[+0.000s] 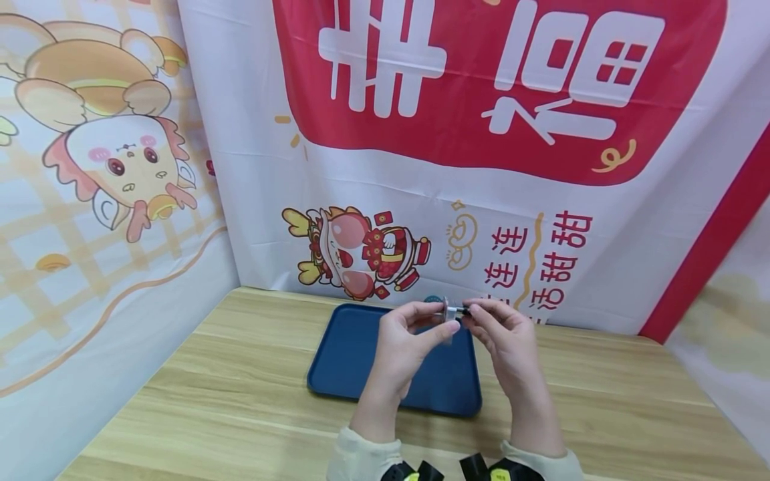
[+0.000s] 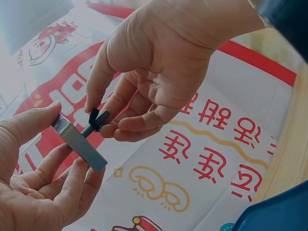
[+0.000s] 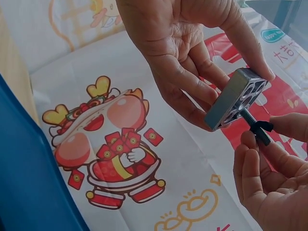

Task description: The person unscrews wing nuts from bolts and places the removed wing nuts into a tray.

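In the head view my left hand (image 1: 402, 347) and right hand (image 1: 510, 341) meet above the far side of a blue tray (image 1: 345, 364). My left hand pinches a flat silver metal block (image 3: 227, 102) by its edges, thumb on one end and fingertips on the other. One face of the block shows several round openings. A threaded bolt (image 3: 248, 117) sticks out from that face toward my right hand. On the bolt sits a black wing nut (image 2: 94, 119), a short way from the block, and my right thumb and fingers pinch it. The block hangs tilted.
The tray lies on a light wood table (image 1: 240, 374), near its back edge. Behind it hangs a white and red printed cloth (image 1: 373, 174), and another printed cloth (image 1: 138, 287) covers the left side. Dark devices (image 1: 502, 469) are strapped to both wrists.
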Demonstrator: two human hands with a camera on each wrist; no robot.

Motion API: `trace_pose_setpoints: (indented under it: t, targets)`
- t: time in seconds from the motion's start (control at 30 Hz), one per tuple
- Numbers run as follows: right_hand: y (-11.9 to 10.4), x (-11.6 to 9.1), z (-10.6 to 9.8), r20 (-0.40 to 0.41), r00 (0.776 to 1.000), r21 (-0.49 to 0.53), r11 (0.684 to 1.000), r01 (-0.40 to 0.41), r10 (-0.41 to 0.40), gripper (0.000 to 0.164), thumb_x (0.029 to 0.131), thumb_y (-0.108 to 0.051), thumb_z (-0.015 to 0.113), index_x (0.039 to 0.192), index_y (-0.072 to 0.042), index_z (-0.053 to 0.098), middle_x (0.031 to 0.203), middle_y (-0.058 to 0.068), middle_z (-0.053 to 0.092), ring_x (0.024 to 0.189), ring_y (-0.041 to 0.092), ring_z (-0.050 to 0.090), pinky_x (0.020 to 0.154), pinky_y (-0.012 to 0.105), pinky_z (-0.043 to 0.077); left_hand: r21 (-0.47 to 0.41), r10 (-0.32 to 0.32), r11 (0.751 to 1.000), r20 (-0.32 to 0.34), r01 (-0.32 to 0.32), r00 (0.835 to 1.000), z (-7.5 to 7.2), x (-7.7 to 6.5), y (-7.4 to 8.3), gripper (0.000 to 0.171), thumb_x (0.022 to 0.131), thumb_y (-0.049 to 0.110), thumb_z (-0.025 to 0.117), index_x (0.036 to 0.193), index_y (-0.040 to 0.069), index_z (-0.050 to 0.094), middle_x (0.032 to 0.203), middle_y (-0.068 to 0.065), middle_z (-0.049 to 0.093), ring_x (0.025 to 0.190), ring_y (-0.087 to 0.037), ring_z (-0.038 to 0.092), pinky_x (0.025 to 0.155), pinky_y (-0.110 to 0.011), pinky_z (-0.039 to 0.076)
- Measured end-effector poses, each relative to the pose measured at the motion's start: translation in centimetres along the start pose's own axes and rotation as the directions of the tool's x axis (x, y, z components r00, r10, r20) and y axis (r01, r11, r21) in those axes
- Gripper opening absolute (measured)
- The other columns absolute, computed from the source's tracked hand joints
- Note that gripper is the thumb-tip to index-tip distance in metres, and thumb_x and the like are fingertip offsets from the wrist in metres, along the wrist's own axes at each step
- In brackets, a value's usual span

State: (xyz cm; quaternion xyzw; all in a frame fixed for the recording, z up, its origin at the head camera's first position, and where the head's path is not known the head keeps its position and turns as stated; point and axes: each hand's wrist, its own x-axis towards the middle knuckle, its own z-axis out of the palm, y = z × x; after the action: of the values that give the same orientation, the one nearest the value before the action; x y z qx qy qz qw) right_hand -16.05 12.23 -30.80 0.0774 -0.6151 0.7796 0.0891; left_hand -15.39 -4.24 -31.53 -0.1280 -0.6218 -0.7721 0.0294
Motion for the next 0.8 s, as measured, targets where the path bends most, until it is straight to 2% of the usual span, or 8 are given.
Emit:
trace_pose_setpoints:
  t: [0.23, 0.53, 0.8]
  targets:
    - [0.16, -0.03, -0.08, 0.035, 0.998, -0.043, 0.997, 0.057, -0.055, 0.017, 0.097, -0.007, 0.063, 0.098, -0.018, 0.075, 0.099, -0.003, 0.066, 0.090, 0.007, 0.067, 0.084, 0.021, 0.058, 0.001, -0.002, 1.000, -0.002, 0.002, 1.000, 0.06, 0.00, 0.05, 0.034, 0.087, 0.012, 0.077, 0.119, 0.002, 0.069, 0.112, -0.016, 0.069, 0.103, -0.018, 0.063, 0.086, -0.030, 0.059]
    - [0.54, 0.15, -0.56, 0.066, 0.995, -0.094, 0.992, 0.085, -0.079, 0.016, 0.096, -0.007, 0.063, 0.107, -0.016, 0.072, 0.092, -0.006, 0.066, 0.085, 0.007, 0.064, 0.080, 0.021, 0.057, 0.004, -0.007, 1.000, -0.006, 0.007, 1.000, 0.10, -0.01, 0.02, 0.034, 0.087, 0.013, 0.077, 0.119, 0.003, 0.069, 0.113, -0.015, 0.069, 0.104, -0.019, 0.063, 0.089, -0.032, 0.059]
    - [0.64, 0.21, -0.91, 0.089, 0.991, -0.168, 0.979, 0.116, -0.102, 0.023, 0.096, -0.006, 0.063, 0.118, -0.007, 0.068, 0.091, -0.006, 0.064, 0.085, 0.008, 0.063, 0.078, 0.022, 0.056, 0.004, -0.013, 1.000, -0.009, 0.013, 1.000, 0.10, -0.04, -0.03, 0.035, 0.087, 0.013, 0.077, 0.119, 0.004, 0.069, 0.114, -0.015, 0.069, 0.105, -0.019, 0.063, 0.089, -0.031, 0.058]
